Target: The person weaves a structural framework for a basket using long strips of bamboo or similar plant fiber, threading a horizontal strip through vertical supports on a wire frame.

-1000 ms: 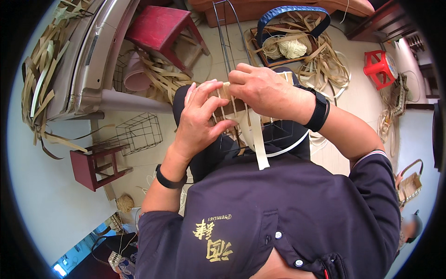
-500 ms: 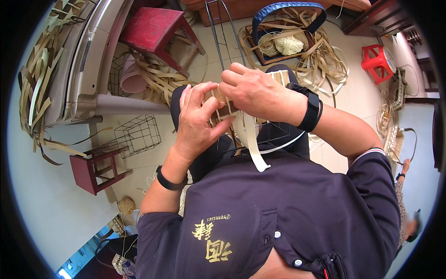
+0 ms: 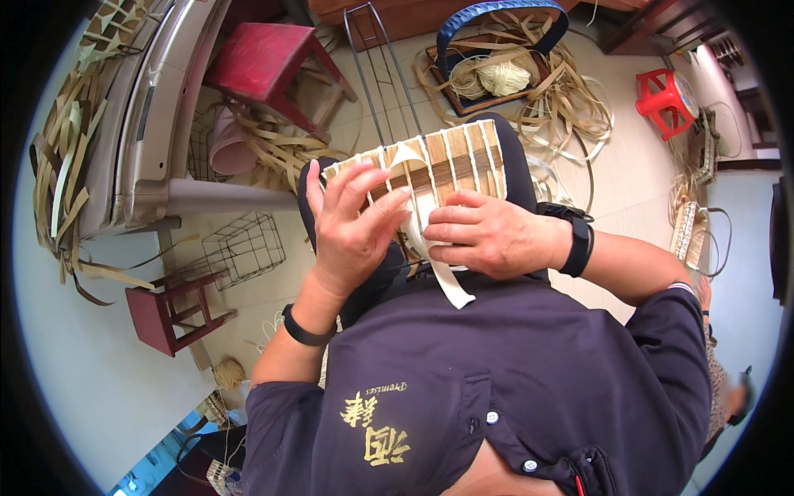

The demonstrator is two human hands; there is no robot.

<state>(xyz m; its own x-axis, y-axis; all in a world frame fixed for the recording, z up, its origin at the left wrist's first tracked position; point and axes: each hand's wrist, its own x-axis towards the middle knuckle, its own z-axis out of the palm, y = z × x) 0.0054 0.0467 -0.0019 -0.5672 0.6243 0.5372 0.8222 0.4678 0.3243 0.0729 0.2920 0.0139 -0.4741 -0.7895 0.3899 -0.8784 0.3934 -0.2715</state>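
Note:
A partly woven basket (image 3: pixel 467 161) of tan and brown flat strips crossed by pale cords lies across my lap, with a wire frame around it. My left hand (image 3: pixel 351 227) rests at its left side, fingers bent and apart, thumb stretched over the weave. A pale flat strip (image 3: pixel 451 285) passes through the middle of the weave, and its loose end hangs toward my shirt. My right hand (image 3: pixel 492 240) is curled over this strip near the basket's lower edge; its thumb is hidden. A short pale piece of strip (image 3: pixel 405 155) stands up between two cords.
Long wire rods (image 3: pixel 376 66) reach away beyond the basket. A blue-handled basket (image 3: pixel 496 16) holds balls of cord, with loose strips around it. Red stools (image 3: pixel 260 62) (image 3: pixel 662 103), a maroon stool (image 3: pixel 169 318) and a wire basket (image 3: pixel 248 248) stand about. Another person (image 3: pixel 732 397) is at far right.
My right hand has drawn back toward my body and over the pale strip, uncovering the weave. My left hand's fingers have spread and moved slightly.

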